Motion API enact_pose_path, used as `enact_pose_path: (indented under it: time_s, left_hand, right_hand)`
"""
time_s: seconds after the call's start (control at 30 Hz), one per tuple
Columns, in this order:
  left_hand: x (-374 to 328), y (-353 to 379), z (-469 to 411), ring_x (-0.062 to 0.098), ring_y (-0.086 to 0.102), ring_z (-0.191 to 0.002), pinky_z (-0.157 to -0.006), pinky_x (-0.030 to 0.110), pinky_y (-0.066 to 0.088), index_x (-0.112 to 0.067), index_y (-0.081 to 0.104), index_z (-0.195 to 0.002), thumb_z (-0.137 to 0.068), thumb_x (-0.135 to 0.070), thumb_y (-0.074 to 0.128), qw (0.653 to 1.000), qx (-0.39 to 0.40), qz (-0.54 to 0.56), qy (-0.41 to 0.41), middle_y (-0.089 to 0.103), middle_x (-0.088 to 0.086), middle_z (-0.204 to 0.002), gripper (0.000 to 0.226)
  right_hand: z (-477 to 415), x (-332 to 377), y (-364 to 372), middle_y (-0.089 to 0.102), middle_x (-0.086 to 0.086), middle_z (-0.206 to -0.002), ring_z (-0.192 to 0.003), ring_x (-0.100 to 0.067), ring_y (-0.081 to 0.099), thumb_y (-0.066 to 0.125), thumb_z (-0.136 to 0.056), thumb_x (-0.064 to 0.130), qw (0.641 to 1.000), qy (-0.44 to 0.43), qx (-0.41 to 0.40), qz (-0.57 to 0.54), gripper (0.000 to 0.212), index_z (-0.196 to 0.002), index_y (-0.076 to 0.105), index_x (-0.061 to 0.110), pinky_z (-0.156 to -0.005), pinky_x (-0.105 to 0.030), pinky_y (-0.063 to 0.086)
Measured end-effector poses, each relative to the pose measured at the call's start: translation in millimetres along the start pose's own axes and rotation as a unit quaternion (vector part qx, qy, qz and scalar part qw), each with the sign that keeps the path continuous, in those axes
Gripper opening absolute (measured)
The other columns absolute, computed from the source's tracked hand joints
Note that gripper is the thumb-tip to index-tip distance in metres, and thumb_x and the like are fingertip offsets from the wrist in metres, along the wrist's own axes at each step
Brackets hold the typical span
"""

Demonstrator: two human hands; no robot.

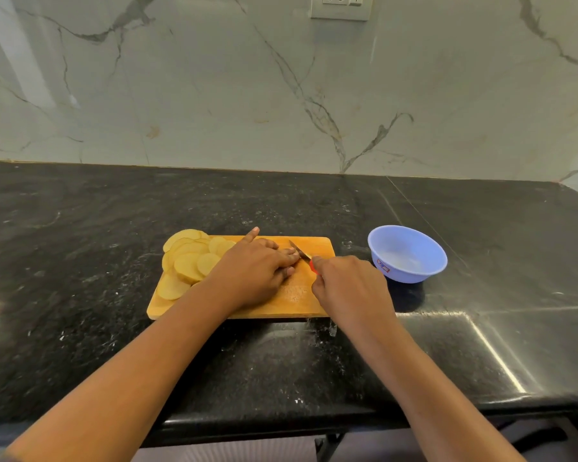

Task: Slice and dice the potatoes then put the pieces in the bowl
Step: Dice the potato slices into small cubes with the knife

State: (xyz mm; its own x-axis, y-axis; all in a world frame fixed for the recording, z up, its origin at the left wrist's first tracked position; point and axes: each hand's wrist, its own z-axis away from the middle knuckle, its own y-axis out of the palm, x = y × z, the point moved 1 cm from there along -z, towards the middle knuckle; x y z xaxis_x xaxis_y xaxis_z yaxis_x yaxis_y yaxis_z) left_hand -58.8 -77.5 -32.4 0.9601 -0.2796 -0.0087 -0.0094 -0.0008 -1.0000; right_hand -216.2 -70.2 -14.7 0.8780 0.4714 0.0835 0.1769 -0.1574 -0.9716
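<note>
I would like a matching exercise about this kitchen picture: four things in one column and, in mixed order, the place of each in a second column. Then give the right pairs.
Things
1. potato slices
2. bowl
3. knife
4. wall socket

Places
A. on the marble wall, at the top of the picture
B. held in the right hand
C. piled on the left part of the cutting board
D. on the black counter, to the right of the board

Pairs: 1-C, 2-D, 3-B, 4-A
</note>
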Motion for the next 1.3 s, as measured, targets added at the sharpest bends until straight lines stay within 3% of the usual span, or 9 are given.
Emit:
enact_pose_path:
  time_s: [0.13,0.37,0.53,0.7,0.87,0.97,1.17,1.3]
  left_hand:
    - [2,2,-2,0.007,0.033,-0.137,-0.117,0.034,-0.005,-0.032,0.034,-0.145,-0.103,-0.039,0.028,1.000,-0.024,0.009,0.001,0.041,-0.014,-0.147,0.044]
    - [-5,-2,-10,0.009,0.054,-0.110,-0.117,0.029,0.007,-0.031,0.059,-0.121,-0.098,-0.037,0.045,0.992,-0.113,0.044,-0.026,0.066,-0.006,-0.115,0.027]
    - [-7,-3,-9,0.004,0.053,-0.097,-0.108,0.029,0.032,-0.034,0.056,-0.123,-0.094,-0.033,0.057,0.985,-0.137,0.103,-0.030,0.067,-0.015,-0.107,0.030]
    - [-2,-3,-4,0.005,0.056,-0.101,-0.104,0.035,0.041,-0.035,0.055,-0.127,-0.090,-0.033,0.063,0.977,-0.169,0.127,-0.039,0.067,-0.015,-0.109,0.037]
    - [-10,-2,-13,0.014,0.042,-0.129,-0.105,0.033,0.034,-0.035,0.043,-0.140,-0.086,-0.054,0.058,0.991,-0.088,0.098,-0.029,0.049,-0.009,-0.141,0.058]
    - [-16,2,-21,0.013,0.046,-0.124,-0.099,0.031,0.038,-0.035,0.047,-0.138,-0.089,-0.056,0.052,0.993,-0.078,0.091,-0.018,0.053,-0.008,-0.138,0.054]
    - [-11,-1,-23,0.007,0.055,-0.100,-0.084,0.024,0.048,-0.029,0.067,-0.115,-0.094,-0.035,0.056,0.987,-0.098,0.124,-0.019,0.065,-0.007,-0.115,0.024]
    - [-8,-5,-18,0.008,0.058,-0.098,-0.086,0.023,0.048,-0.027,0.067,-0.116,-0.094,-0.028,0.058,0.984,-0.089,0.149,-0.035,0.066,-0.005,-0.115,0.024]
  right_hand:
    - [30,-7,-14,0.062,0.000,-0.098,-0.074,-0.016,0.049,0.039,-0.100,0.027,1.000,0.001,0.002,-0.001,0.033,-0.131,0.050,0.026,-0.046,-0.021,0.021]
    - [61,-19,-25,0.067,0.009,-0.096,-0.071,-0.010,0.051,0.042,-0.097,0.033,0.998,0.020,-0.053,-0.036,0.038,-0.135,0.050,0.037,-0.049,-0.014,0.026]
    - [62,-25,-18,0.069,0.009,-0.097,-0.067,-0.008,0.042,0.047,-0.095,0.033,0.991,0.060,-0.085,-0.087,0.039,-0.134,0.051,0.037,-0.050,-0.010,0.021]
    - [60,-33,-9,0.069,0.006,-0.089,-0.069,-0.011,0.050,0.049,-0.094,0.032,0.984,0.087,-0.119,-0.100,0.037,-0.131,0.055,0.035,-0.058,-0.022,0.038]
    - [58,-38,8,0.070,0.003,-0.084,-0.076,-0.019,0.061,0.051,-0.092,0.028,0.971,0.126,-0.163,-0.117,0.036,-0.128,0.059,0.033,-0.060,-0.027,0.036]
    - [58,-38,15,0.071,0.003,-0.086,-0.076,-0.018,0.062,0.053,-0.092,0.028,0.969,0.133,-0.168,-0.126,0.035,-0.127,0.060,0.030,-0.059,-0.027,0.035]
    - [57,-39,16,0.073,0.001,-0.090,-0.078,-0.018,0.064,0.054,-0.093,0.028,0.965,0.138,-0.169,-0.145,0.034,-0.126,0.060,0.030,-0.064,-0.030,0.046]
    - [55,-40,18,0.072,0.003,-0.091,-0.081,-0.017,0.063,0.051,-0.094,0.030,0.969,0.137,-0.153,-0.137,0.035,-0.129,0.057,0.032,-0.063,-0.028,0.041]
